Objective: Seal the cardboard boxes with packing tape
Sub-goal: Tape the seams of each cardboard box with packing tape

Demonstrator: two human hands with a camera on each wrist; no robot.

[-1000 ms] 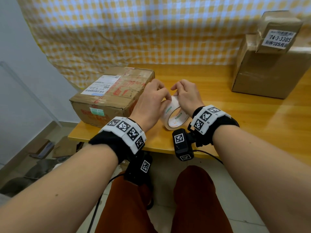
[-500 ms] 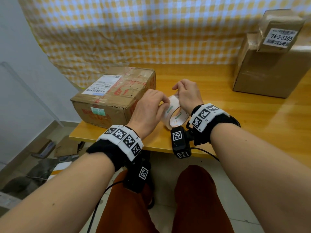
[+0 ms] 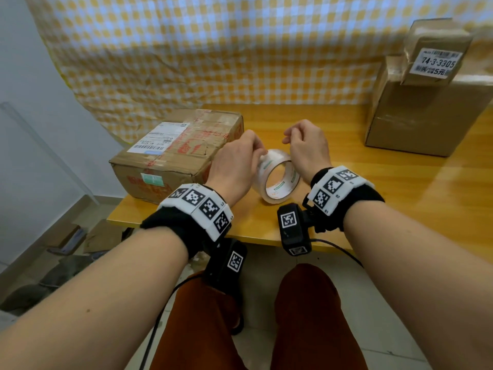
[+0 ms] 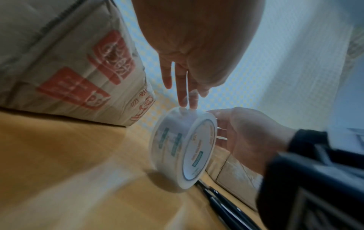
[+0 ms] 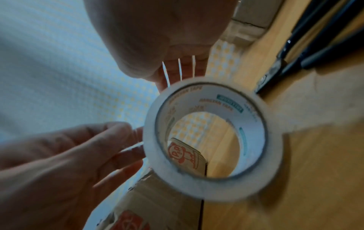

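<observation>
A roll of clear packing tape (image 3: 277, 180) stands on its edge on the wooden table (image 3: 373, 198), between my hands. My left hand (image 3: 237, 164) reaches down with nearly straight fingers (image 4: 185, 99), whose tips touch the top of the roll (image 4: 183, 149). My right hand (image 3: 306, 148) is arched over the roll's far right side, with its fingers (image 5: 177, 70) curled behind the rim (image 5: 206, 140). A taped cardboard box (image 3: 181, 153) with a shipping label and red print lies just left of my left hand. No loose tape end shows.
A taller brown box (image 3: 426, 110) stands at the back right with a small labelled box (image 3: 437, 49) on top. Black scissors or pens (image 5: 315, 38) lie on the table right of the roll. A checked cloth (image 3: 213, 49) hangs behind. The table's front edge (image 3: 186, 231) is near my wrists.
The roll has turned so its open core faces me more. My right hand has lifted and arched higher over it. My left fingers have slid to the top of the rim.
</observation>
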